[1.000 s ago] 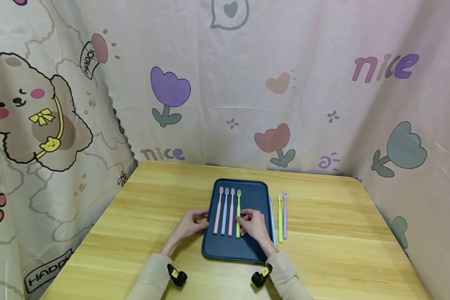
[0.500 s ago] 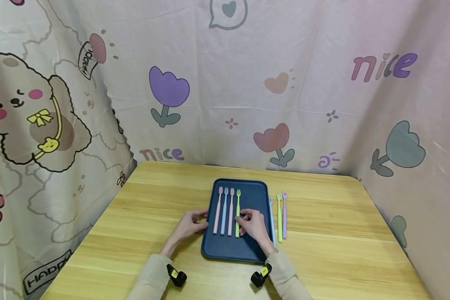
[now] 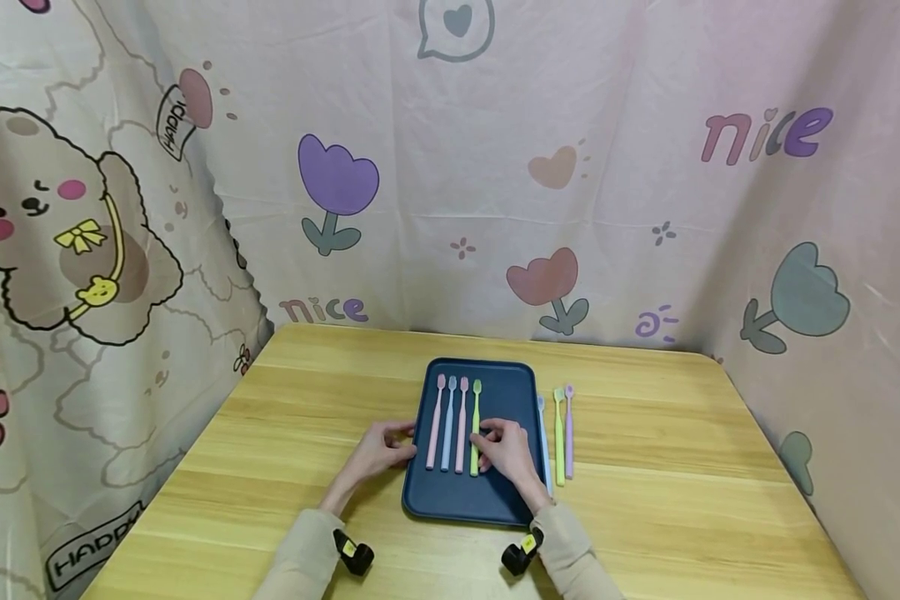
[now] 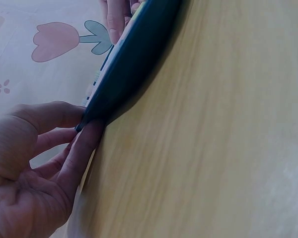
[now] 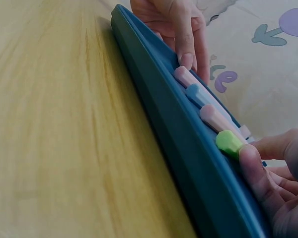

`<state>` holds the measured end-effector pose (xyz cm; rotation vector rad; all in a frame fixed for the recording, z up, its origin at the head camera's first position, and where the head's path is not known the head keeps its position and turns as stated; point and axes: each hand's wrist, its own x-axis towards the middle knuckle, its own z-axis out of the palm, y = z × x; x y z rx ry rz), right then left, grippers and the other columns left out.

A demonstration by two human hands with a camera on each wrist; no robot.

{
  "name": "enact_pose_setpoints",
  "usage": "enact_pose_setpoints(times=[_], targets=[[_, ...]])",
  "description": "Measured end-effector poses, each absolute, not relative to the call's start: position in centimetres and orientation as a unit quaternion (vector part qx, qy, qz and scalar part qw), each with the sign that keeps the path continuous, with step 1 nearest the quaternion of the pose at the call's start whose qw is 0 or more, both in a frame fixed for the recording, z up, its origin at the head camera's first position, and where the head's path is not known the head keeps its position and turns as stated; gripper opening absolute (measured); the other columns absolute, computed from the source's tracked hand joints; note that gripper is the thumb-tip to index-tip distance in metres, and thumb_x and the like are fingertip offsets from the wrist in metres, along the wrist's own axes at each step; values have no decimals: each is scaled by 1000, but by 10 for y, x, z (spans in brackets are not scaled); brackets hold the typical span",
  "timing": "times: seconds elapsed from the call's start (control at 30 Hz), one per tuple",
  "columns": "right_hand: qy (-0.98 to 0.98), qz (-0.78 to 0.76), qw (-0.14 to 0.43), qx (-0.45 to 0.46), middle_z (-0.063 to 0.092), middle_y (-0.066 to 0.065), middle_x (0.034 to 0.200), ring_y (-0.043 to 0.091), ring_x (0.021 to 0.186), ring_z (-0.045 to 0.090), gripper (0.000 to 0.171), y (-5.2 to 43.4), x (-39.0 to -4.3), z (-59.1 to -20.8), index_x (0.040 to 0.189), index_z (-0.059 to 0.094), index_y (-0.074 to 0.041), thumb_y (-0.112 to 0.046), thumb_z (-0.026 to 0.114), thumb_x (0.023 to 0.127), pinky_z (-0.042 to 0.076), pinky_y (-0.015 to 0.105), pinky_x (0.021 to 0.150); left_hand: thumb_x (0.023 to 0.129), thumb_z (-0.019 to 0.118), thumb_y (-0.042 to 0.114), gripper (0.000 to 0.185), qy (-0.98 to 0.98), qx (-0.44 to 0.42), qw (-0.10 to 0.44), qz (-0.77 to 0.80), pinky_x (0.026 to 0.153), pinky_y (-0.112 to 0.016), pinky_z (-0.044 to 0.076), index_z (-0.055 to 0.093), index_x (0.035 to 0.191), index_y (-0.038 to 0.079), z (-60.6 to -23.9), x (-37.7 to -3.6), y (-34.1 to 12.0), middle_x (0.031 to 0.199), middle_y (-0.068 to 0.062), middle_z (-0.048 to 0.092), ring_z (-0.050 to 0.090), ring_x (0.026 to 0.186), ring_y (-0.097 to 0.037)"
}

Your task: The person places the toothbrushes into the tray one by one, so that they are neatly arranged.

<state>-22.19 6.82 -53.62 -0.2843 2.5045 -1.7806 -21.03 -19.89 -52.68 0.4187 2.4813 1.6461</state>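
A dark blue tray (image 3: 450,497) lies on the wooden table, with a row of toothbrushes on its left half, heads toward the back. From the left they are a pink toothbrush (image 3: 434,433), a blue toothbrush (image 3: 447,429), another pink toothbrush (image 3: 461,433) and a green toothbrush (image 3: 476,417). My right hand (image 3: 507,447) pinches the green one's handle between thumb and finger, clearly seen in the right wrist view. At the tray's left edge, my left hand (image 3: 381,448) grips the rim between thumb and fingers, as the left wrist view shows.
To the right of the tray lie a blue toothbrush (image 3: 544,433) close along its edge, a light green toothbrush (image 3: 559,442) and a purple toothbrush (image 3: 570,433). A printed curtain (image 3: 450,167) hangs behind the table (image 3: 667,467) and along its sides.
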Motion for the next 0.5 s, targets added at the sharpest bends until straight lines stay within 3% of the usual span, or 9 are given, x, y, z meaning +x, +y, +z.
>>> enact_pose_setpoints(times=[0.23, 0.5], targets=[[809, -579, 29, -91, 68, 12, 68, 14, 46, 64, 35, 68, -222, -535, 122, 66, 8, -12, 71, 93, 58, 32, 48, 91, 69, 1, 50, 829, 139, 69, 538, 62, -25, 60, 53, 135, -16, -522, -209, -197, 120, -37, 62, 63, 73, -7], [811, -577, 28, -92, 69, 13, 68, 13, 45, 63, 35, 68, -221, -536, 122, 67, 8, -12, 71, 93, 58, 31, 47, 90, 67, -4, 49, 826, 141, 78, 540, 67, -38, 63, 51, 133, -20, -490, -194, -191, 120, -42, 60, 67, 76, -18]])
